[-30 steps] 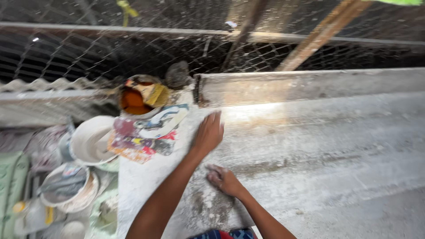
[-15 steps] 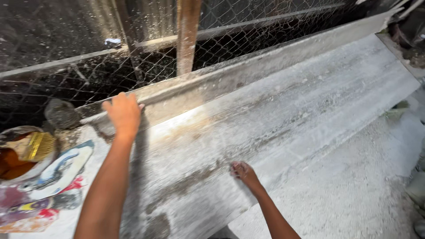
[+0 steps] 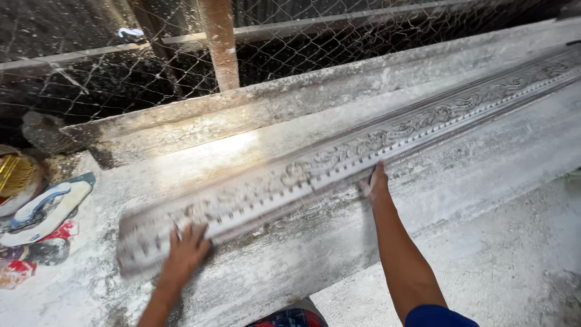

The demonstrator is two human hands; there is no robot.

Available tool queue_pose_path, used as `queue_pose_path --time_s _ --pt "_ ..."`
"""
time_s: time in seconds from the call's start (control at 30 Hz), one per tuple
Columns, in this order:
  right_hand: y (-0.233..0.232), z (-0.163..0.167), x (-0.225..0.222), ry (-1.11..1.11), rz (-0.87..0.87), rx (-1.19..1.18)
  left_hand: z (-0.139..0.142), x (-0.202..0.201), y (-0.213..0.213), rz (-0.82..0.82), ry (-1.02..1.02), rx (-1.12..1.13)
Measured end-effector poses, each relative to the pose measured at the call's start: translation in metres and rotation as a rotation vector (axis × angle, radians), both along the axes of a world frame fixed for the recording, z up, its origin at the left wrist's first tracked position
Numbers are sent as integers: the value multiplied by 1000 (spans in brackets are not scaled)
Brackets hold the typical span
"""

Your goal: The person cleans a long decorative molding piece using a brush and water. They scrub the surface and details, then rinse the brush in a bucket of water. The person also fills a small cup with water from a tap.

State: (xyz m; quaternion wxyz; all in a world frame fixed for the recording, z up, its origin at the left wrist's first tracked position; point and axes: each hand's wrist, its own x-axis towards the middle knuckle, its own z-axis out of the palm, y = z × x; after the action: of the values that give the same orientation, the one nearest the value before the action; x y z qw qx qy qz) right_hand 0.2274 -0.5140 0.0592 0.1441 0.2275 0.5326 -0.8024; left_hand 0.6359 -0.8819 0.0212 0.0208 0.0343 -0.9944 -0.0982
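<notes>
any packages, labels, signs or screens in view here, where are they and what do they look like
Printed wrapper or sack: far left on the dusty bench, left of the left hand, lying flat and crumpled, white with blue, red and dark patches.
Round container: left edge above the wrapper, cut off by the frame, gold-yellow inside a pale rim.
No signs or screens in view.

Long moulding (image 3: 339,160) lies on the worktop (image 3: 484,175), running from near left to far right. Left hand (image 3: 184,254) rests flat on its near-left end; right hand (image 3: 376,181) touches its near edge midway. Raised ledge (image 3: 290,100) behind it, wire fence (image 3: 91,79) behind that. Printed cloth (image 3: 42,212) at far left.
</notes>
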Motion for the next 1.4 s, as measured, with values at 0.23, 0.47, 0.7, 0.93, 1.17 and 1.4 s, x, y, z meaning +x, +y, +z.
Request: queue_pose_path --time_s 0.23,0.47,0.7,0.93,1.17,1.4 --pt "50 -26 73 -73 -153 251 -58 85 52 -195 262 27" --pt "43 -54 203 -182 -267 190 -57 86 27 -235 359 -11" --pt "58 -58 259 -291 -279 197 -51 114 40 -221 377 -16" --pt "101 -38 203 -275 -339 215 -75 158 68 -189 424 -25" --pt "130 -19 165 -185 -575 299 -47 131 124 -311 272 56" --pt "158 -34 208 125 -429 406 -34 123 115 -398 148 172"
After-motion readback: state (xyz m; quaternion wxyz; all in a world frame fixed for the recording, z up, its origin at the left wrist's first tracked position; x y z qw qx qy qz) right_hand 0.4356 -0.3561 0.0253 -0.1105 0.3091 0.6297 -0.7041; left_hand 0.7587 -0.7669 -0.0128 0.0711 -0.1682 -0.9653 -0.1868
